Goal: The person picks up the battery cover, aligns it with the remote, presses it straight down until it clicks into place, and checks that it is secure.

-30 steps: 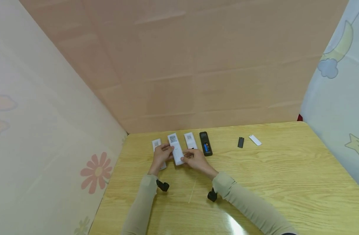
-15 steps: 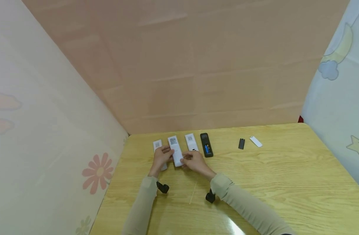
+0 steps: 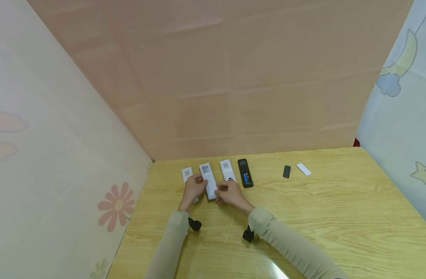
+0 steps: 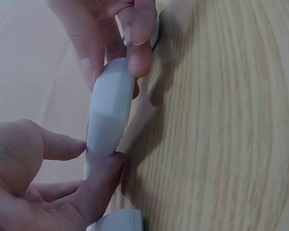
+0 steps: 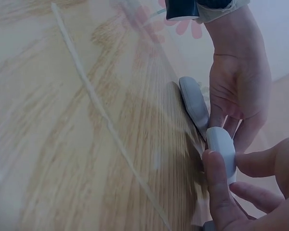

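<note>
A white remote control (image 3: 207, 176), its back with a printed label facing up, is held between both hands. My left hand (image 3: 193, 189) pinches its left edge; the thumb and curled fingers show on either side in the left wrist view. At the near end, my right hand (image 3: 232, 195) pinches the remote's right side between thumb and fingers. In the left wrist view the remote (image 4: 111, 101) seems tilted slightly above the table, with a shadow beside it. Behind my left hand lies another white remote (image 3: 187, 172), partly covered.
Just right of the hands lie a third white remote (image 3: 227, 168), label up, and a black remote (image 3: 245, 173) with its battery bay uncovered and batteries showing. Farther right are a black battery cover (image 3: 287, 171) and a white one (image 3: 304, 169). A cloth wall rises behind the table (image 3: 321, 221).
The held remote has come down slightly toward the table and a little nearer to me. Both hands keep their grip, and the other things stay put.
</note>
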{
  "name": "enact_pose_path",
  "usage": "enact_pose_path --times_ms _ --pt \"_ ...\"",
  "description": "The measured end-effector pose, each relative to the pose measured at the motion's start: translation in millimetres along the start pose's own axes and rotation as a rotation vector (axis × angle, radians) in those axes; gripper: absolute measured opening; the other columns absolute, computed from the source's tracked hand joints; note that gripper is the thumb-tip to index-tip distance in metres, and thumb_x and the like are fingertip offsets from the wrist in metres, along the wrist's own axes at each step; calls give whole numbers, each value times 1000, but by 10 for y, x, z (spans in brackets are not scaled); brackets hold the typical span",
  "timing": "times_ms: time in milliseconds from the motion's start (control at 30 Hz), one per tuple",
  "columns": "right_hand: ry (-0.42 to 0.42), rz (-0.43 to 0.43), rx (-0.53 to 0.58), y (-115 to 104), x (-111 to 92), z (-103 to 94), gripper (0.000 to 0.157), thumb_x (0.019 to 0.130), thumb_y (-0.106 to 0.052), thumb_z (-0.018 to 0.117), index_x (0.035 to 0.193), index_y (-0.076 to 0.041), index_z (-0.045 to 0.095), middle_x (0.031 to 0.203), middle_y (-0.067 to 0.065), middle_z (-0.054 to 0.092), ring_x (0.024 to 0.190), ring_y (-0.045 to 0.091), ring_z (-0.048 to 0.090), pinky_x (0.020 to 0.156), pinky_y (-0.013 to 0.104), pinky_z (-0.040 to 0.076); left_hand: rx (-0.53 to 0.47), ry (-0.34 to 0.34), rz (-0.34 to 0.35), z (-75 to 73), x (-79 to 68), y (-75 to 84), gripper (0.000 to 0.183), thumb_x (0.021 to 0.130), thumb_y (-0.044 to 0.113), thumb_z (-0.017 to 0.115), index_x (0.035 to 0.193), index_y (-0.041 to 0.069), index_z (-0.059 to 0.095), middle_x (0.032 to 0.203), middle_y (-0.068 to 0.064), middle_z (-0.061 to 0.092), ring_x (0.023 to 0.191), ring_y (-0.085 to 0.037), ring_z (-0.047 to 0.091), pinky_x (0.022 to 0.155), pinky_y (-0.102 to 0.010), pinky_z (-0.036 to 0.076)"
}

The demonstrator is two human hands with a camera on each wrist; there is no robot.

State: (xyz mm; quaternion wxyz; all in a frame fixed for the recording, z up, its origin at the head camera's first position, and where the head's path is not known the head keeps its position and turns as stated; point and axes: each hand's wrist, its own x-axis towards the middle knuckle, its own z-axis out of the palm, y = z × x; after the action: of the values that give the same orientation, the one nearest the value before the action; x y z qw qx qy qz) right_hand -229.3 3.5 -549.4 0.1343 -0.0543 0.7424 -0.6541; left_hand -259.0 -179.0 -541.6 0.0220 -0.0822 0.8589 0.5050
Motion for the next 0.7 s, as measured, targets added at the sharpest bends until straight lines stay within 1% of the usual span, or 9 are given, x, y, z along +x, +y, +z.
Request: enact_pose_path --times_ms 200,333,467,700 --pt "-1 3 -40 33 2 25 39 94 -6 69 130 6 61 102 18 67 72 25 74 63 35 61 71 9 31 1 -4 1 44 94 22 69 130 -2 62 121 -17 69 111 -30 66 88 -38 57" --pt "-5 7 -43 33 -2 39 39 95 -7 67 131 6 60 103 18 67 73 25 74 63 35 61 111 13 45 -2 -21 33 43 94 22 69 129 -2 62 120 -17 69 112 -31 65 91 -41 56" --pt "-1 5 -41 16 -10 49 39 94 -6 68 130 7 61 103 18 67 73 26 74 63 36 61 140 13 63 -7 -45 64 41 95 21 68 128 -3 63 118 -17 69 111 -32 65 90 -43 56" --pt "4 5 -39 3 -24 63 39 94 -5 68 130 8 60 102 18 66 73 26 73 64 35 62 179 25 58 -15 -64 81 40 94 24 69 126 0 66 118 -15 70 106 -29 67 83 -38 57"
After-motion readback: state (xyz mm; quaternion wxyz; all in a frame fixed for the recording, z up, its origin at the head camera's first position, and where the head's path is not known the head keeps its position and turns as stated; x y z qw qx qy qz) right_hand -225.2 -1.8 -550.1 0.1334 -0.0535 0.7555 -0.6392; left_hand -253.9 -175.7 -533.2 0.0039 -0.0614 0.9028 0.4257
